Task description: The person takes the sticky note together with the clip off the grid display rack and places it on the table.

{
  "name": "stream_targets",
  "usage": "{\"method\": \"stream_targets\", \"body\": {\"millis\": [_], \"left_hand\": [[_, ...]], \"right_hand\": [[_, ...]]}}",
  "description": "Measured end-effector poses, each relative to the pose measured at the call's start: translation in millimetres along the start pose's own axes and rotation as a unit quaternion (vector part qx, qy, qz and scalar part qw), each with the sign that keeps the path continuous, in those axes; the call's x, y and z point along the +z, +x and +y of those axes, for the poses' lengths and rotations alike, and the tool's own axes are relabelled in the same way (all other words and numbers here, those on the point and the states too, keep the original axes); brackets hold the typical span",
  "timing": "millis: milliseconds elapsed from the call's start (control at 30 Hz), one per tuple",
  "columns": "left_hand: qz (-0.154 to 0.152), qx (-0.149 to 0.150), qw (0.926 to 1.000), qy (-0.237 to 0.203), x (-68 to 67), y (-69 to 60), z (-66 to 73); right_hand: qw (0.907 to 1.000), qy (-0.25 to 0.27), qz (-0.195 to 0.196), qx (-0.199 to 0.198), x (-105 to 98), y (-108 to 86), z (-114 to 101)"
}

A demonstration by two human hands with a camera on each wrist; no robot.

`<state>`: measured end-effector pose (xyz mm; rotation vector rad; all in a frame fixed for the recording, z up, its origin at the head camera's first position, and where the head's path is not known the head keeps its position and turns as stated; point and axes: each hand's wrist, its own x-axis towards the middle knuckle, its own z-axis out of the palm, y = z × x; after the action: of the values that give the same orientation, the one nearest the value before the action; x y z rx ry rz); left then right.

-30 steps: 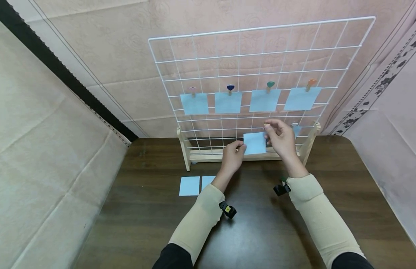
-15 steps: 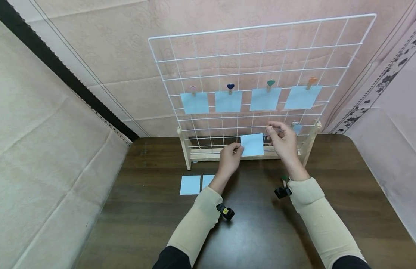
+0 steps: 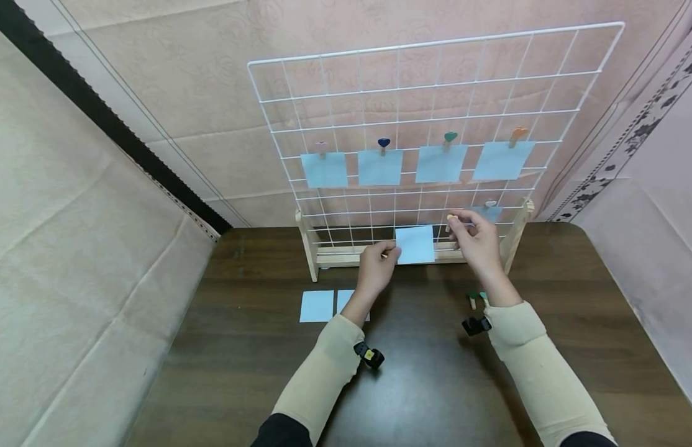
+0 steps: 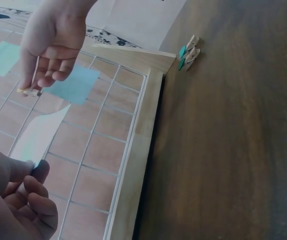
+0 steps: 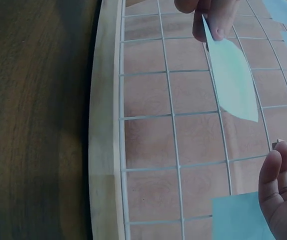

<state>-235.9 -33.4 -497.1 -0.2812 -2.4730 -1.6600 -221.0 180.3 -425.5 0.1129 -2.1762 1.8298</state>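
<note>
My left hand (image 3: 376,267) pinches the left edge of a blue paper square (image 3: 415,244), held in front of the lower part of a white wire grid (image 3: 379,214). In the right wrist view that paper (image 5: 232,80) bends slightly. To its right, my right hand (image 3: 480,245) holds a small wooden clip (image 4: 31,92) between thumb and finger, apart from the paper. Behind the right hand, another blue square (image 3: 487,214) hangs from a pale clip. Higher on the grid, several blue squares (image 3: 379,168) hang in a row under heart-topped clips (image 3: 384,143).
Two blue squares (image 3: 317,307) lie on the brown table (image 3: 256,372) at the left, one partly behind my left arm. Two green-topped clips (image 3: 472,300) lie by my right wrist. The grid stands in a wooden base (image 3: 340,261) along the table's back.
My left hand and its paper have moved left and slightly down. The right hand has moved right and a little down, away from the paper, showing more of the table clips.
</note>
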Motion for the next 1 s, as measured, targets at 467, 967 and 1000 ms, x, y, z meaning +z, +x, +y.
{"method": "stream_targets", "body": {"millis": [467,967,1000], "left_hand": [[0.001,-0.021,0.9998,-0.007,-3.9,-12.5,-8.5],[0.009,-0.02,0.9996,-0.019,-15.4,-20.7,-16.5],[0.009,-0.021,0.9996,-0.018,-15.8,-21.3,-17.6]], "right_hand": [[0.9989,0.044,-0.001,0.012,-17.3,-1.0,41.5],[0.9987,0.011,0.008,0.049,-37.3,-12.0,78.0],[0.9985,0.009,0.008,0.053,-37.3,-12.5,78.7]]}}
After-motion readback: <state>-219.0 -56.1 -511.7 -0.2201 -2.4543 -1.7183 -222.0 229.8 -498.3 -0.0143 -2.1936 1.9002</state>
